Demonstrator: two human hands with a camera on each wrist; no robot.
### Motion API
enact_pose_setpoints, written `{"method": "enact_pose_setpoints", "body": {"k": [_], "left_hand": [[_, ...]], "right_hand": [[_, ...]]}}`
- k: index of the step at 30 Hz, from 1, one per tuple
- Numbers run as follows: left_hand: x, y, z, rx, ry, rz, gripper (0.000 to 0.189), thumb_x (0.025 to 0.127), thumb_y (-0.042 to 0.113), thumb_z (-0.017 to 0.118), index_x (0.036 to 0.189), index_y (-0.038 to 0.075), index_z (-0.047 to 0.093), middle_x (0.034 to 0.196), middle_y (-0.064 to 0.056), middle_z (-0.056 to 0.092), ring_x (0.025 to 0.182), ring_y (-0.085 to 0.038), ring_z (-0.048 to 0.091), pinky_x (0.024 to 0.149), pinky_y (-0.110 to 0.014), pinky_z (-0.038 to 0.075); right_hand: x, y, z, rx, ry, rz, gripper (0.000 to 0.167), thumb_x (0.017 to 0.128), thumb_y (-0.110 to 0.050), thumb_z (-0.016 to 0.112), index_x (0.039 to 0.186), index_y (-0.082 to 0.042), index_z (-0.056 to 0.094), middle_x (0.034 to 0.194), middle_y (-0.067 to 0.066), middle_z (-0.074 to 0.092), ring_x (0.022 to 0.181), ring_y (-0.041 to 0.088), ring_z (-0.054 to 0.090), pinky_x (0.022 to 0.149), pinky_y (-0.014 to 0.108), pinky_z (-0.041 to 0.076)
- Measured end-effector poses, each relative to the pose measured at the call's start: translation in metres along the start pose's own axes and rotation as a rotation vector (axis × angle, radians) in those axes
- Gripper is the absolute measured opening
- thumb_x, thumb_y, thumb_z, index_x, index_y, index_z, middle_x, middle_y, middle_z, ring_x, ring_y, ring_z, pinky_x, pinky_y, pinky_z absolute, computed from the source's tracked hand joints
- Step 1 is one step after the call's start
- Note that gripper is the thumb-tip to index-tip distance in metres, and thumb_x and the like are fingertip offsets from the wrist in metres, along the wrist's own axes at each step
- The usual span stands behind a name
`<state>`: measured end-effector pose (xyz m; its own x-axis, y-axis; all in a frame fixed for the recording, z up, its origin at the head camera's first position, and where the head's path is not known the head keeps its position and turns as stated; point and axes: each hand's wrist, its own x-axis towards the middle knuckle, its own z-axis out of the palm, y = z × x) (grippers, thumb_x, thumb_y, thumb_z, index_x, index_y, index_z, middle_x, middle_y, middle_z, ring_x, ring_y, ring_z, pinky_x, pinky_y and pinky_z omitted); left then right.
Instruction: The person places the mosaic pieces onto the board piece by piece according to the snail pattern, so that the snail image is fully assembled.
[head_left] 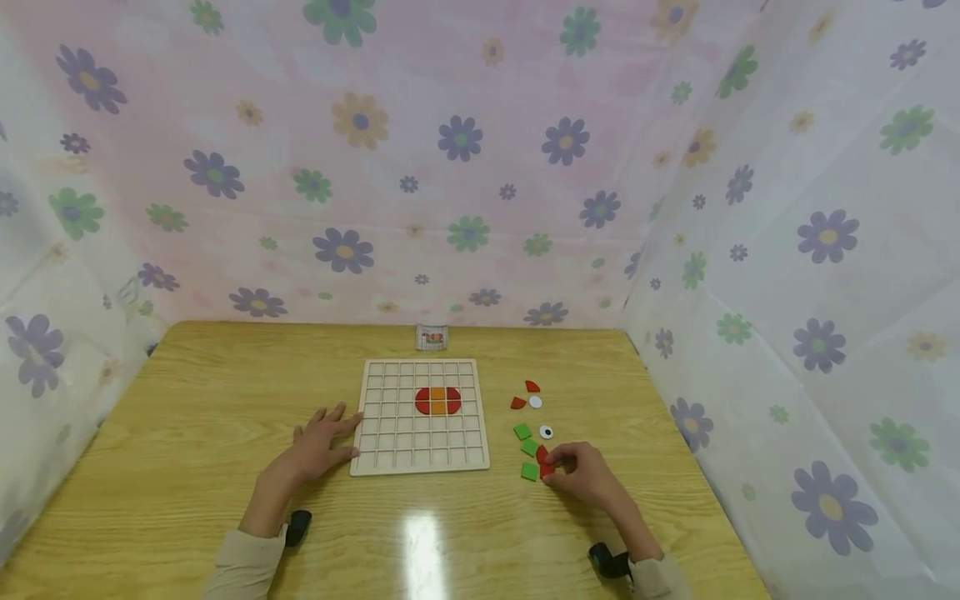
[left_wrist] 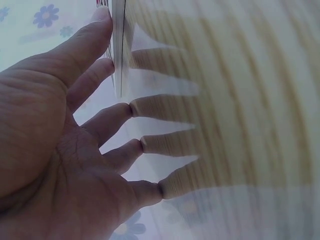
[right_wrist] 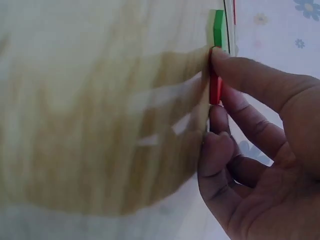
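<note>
A pale wooden grid board [head_left: 390, 439] lies on the table with red and orange pieces [head_left: 438, 401] forming a rounded shape in its cells. At its left edge rests my left hand [head_left: 318, 446], fingers spread, thumb and fingertips at the rim; the left wrist view has the fingertips [left_wrist: 136, 145] down on the tabletop. Right of the board, my right hand [head_left: 583, 473] pinches a small red piece [right_wrist: 215, 89] between thumb and fingers, low at the table surface. Another red piece [head_left: 542, 454] is beside the fingertips, and green squares [head_left: 529, 472] lie just left of them.
Farther back on the right lie two red quarter-round pieces [head_left: 532, 387], a white disc [head_left: 536, 402] and an eye disc [head_left: 546, 432]. A small picture card [head_left: 432, 337] sits behind the board. Flowered curtains [head_left: 397, 192] stand around the table.
</note>
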<state>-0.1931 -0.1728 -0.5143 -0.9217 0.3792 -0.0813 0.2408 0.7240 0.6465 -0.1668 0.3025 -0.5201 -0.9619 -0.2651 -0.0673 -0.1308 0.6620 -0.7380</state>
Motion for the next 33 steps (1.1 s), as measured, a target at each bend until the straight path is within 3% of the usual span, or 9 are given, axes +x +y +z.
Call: {"method": "enact_pose_setpoints", "body": {"k": [9,14,18,22,26,33], "left_hand": [[0.000,0.002,-0.002,0.003,-0.009,-0.011,0.062,0.097,0.023,0.070,0.150,0.001,0.048,0.158,-0.039,0.023,0.143,-0.067,0.011,0.100,-0.088,0.010],[0.000,0.004,-0.004,0.006,-0.010,-0.003,0.061,0.097,0.024,0.070,0.149,0.001,0.049,0.158,-0.039,0.024,0.143,-0.067,0.013,0.100,-0.088,0.012],[0.000,0.004,-0.003,0.008,-0.005,0.004,0.061,0.096,0.023,0.070,0.149,0.000,0.050,0.157,-0.040,0.025,0.142,-0.068,0.013,0.099,-0.088,0.012],[0.000,0.004,-0.001,-0.013,-0.015,-0.001,0.060,0.096,0.022,0.070,0.149,0.000,0.049,0.157,-0.040,0.024,0.143,-0.068,0.012,0.100,-0.088,0.010],[0.001,0.002,0.000,0.000,-0.012,0.011,0.060,0.097,0.023,0.070,0.149,0.000,0.050,0.157,-0.040,0.026,0.142,-0.068,0.014,0.099,-0.089,0.012],[0.002,-0.001,0.000,0.025,0.006,0.003,0.060,0.096,0.024,0.070,0.148,0.001,0.051,0.157,-0.039,0.027,0.142,-0.068,0.016,0.098,-0.089,0.014]], "right_hand": [[0.003,-0.005,0.003,-0.049,0.016,0.024,0.025,0.082,-0.020,0.086,0.094,-0.004,0.072,0.089,0.004,0.067,0.077,0.013,0.054,0.069,0.025,0.047],[0.003,-0.009,0.005,-0.094,0.017,0.018,0.019,0.083,-0.015,0.084,0.092,-0.005,0.070,0.085,0.002,0.063,0.073,0.011,0.051,0.066,0.024,0.045],[0.000,-0.011,0.002,-0.089,-0.007,-0.002,0.018,0.084,-0.007,0.083,0.097,-0.002,0.071,0.091,0.006,0.067,0.076,0.013,0.054,0.067,0.026,0.047],[-0.005,-0.012,0.000,-0.104,0.027,0.065,0.027,0.082,-0.009,0.085,0.104,-0.002,0.072,0.100,0.007,0.069,0.086,0.016,0.060,0.075,0.030,0.052],[-0.006,-0.012,-0.001,-0.103,0.078,0.163,0.032,0.079,-0.016,0.089,0.103,-0.003,0.072,0.097,0.005,0.068,0.085,0.016,0.060,0.076,0.032,0.052],[-0.001,-0.011,0.006,-0.084,0.095,0.147,0.021,0.079,-0.007,0.087,0.092,-0.003,0.071,0.085,0.003,0.064,0.077,0.014,0.056,0.069,0.027,0.050]]}}
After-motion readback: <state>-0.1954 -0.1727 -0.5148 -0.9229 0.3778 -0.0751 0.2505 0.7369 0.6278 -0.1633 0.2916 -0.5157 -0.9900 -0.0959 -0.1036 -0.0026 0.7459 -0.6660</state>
